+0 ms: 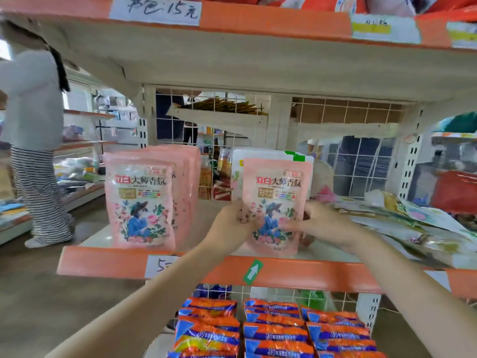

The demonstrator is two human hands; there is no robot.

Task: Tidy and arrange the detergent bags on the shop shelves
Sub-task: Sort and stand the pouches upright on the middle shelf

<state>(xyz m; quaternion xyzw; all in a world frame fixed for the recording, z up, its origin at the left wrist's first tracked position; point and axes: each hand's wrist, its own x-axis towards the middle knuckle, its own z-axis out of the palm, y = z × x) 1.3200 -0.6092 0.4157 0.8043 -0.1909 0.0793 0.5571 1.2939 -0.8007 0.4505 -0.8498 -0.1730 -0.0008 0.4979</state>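
Note:
A pink detergent bag [277,187] stands upright near the front edge of the middle shelf [108,262]. My left hand [238,219] grips its left edge and my right hand [318,222] holds its right edge, fingers curled round the bag. Right behind it stands a white bag [258,153]. To the left, a row of several matching pink bags [140,200] stands upright, front to back. Pale green and white detergent bags [413,223] lie flat in a loose pile on the right of the same shelf.
Orange and blue packets [276,329] are stacked on the lower shelf. The upper shelf [258,21] with price labels hangs close overhead. A wire grid [361,161] backs the shelf. A person in a striped skirt [38,177] stands in the aisle at left.

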